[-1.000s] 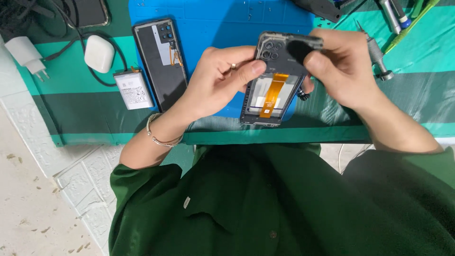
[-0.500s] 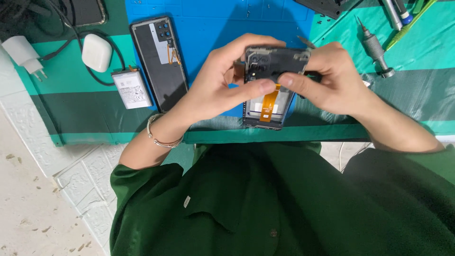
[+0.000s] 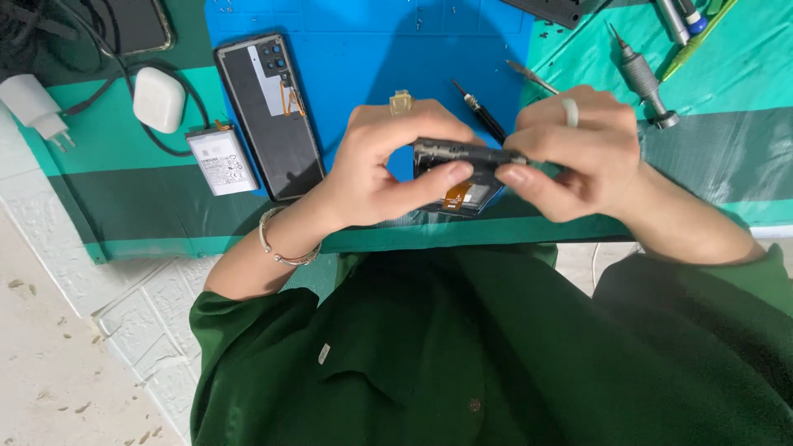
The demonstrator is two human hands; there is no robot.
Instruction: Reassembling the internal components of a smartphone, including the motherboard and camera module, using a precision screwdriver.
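- Blue silicone repair mat (image 3: pixel 355 74) lies on a green-striped bench; we hold an opened smartphone body (image 3: pixel 467 165) above its near edge, tilted nearly edge-on to us.
- Our left hand (image 3: pixel 388 161) grips the phone's left end, thumb under and fingers curled over the top.
- Our right hand (image 3: pixel 570 153), wearing a pale ring, pinches the right end, fingers closed on the frame.
- An orange flex cable (image 3: pixel 455 196) shows inside the open back.
- We judge the body light and stiff but fragile: grip the outer frame edges, keeping clear of the cable and bare boards.
- On the mat, well left, lies the removed back cover (image 3: pixel 268 116); just beside it a loose battery (image 3: pixel 221 161).
- A black screwdriver (image 3: pixel 481 116) rests behind the phone; a metal-handled driver (image 3: pixel 644 78) lies further right.
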